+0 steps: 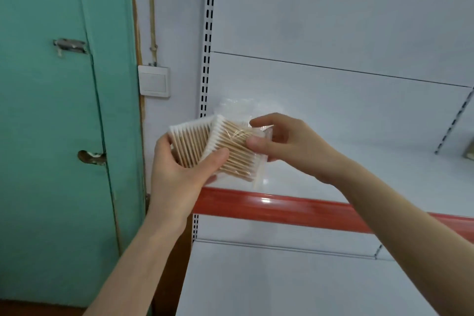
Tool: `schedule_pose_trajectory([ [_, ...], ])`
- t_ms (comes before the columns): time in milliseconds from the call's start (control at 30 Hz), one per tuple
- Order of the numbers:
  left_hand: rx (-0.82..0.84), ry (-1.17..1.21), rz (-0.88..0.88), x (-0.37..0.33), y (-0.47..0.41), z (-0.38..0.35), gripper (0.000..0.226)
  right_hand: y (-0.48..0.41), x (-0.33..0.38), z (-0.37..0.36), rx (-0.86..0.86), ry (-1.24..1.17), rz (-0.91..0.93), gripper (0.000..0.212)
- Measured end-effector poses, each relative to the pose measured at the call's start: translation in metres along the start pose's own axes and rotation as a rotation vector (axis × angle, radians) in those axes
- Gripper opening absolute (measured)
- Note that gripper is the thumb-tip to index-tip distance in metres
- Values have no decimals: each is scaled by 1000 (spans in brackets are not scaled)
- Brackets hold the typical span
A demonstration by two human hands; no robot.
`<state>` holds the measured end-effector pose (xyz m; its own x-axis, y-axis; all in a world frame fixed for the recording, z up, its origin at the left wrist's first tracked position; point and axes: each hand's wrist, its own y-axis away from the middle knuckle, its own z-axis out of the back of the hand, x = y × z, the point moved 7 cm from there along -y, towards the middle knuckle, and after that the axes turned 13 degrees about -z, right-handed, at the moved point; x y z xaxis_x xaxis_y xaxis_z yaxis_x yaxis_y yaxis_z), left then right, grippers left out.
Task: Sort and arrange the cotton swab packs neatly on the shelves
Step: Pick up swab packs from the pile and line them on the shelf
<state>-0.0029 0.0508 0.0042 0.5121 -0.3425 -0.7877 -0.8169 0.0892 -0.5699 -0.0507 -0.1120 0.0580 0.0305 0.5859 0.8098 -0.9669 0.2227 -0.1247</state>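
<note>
Although neither pack had yet been set down, both were observed in the air in front of the upper shelf (384, 159), just above its red strip (282, 204). The left hand (179, 172) was clenched around the rear pack (188, 143) from below, with fingers behind and the thumb laid across the lower corner of the front pack (236, 136). As a result the two sat fanned and overlapping rather than squared. The right hand (282, 146) pinched the front pack at its right end, thumb on the face and forefinger over the top edge. In my judgement this grip served to draw that pack off the one beneath for separate placement. Crinkled clear film (233, 105) rose behind the packs; whether it belonged to a third pack could not be determined. No swab pack was seen lying on the upper shelf or the lower shelf (282, 279). The work stood at the left end of the unit, near the light switch (154, 81) and green door (51, 110). The task was assessed as being at an early stage.
</note>
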Motion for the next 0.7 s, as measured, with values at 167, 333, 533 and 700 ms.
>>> schedule_pose_trajectory([
  [167, 24, 59, 39, -4, 3, -3, 88, 13, 7, 21, -208, -126, 58, 17],
  [333, 36, 63, 42, -12, 3, -3, 86, 15, 15, 20, -154, -242, 58, 10],
  [533, 5, 66, 70, -15, 1, 0, 67, 16, 16, 13, -332, 23, 169, 27],
  [700, -30, 144, 200, -8, -6, 5, 37, 43, 41, -1, -401, 372, 746, 25],
])
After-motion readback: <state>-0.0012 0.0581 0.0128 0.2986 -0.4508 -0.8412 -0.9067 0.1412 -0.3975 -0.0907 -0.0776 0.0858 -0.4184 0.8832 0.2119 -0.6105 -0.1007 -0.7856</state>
